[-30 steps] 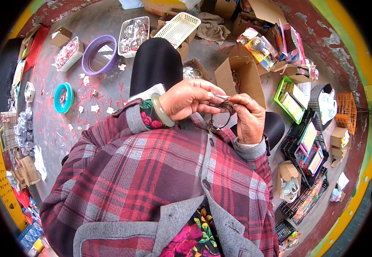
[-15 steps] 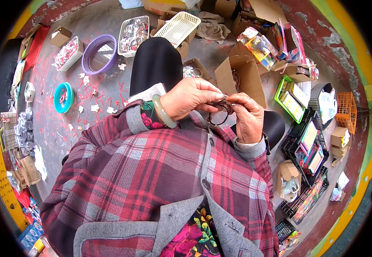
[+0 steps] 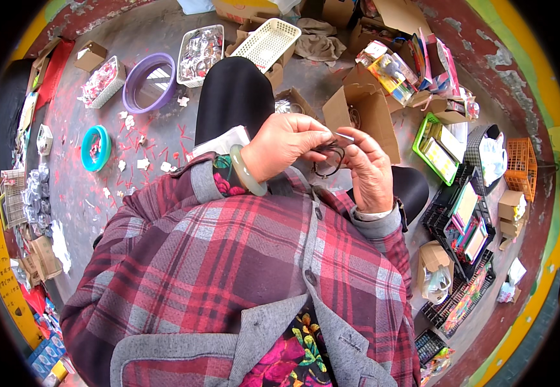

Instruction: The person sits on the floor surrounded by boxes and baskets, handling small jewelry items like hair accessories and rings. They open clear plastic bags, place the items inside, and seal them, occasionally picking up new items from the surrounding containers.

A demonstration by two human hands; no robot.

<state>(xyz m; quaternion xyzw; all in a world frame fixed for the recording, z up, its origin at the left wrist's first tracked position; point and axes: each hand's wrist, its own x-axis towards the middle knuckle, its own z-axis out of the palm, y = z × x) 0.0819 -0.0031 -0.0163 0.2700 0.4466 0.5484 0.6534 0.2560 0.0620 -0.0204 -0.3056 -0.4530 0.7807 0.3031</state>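
My left hand [image 3: 284, 147], a pale bangle at its wrist, pinches a dark cord bracelet [image 3: 329, 173] with thumb and forefinger. The bracelet's loop hangs down in front of my plaid jacket [image 3: 254, 238]. Close by on the right, my right hand [image 3: 374, 173] is turned palm inward with its fingers bent. A small white strip [image 3: 343, 137] shows at its forefinger, next to the left fingertips. The right thumb lies beside the bracelet's loop. How the strip and the bracelet meet is hidden between the fingers.
An open cardboard box [image 3: 383, 119] stands just beyond my hands. Farther left are a purple basin [image 3: 131, 97], a turquoise bowl [image 3: 105, 155] and a white basket [image 3: 188, 80]. A green tray [image 3: 420, 150] and black crates [image 3: 436, 222] line the right. Red and white scraps litter the floor.
My right fingers have spread a little from their pinch, and the white strip shows more clearly. The bracelet's loop has turned and shifted slightly up. My left hand has hardly moved.
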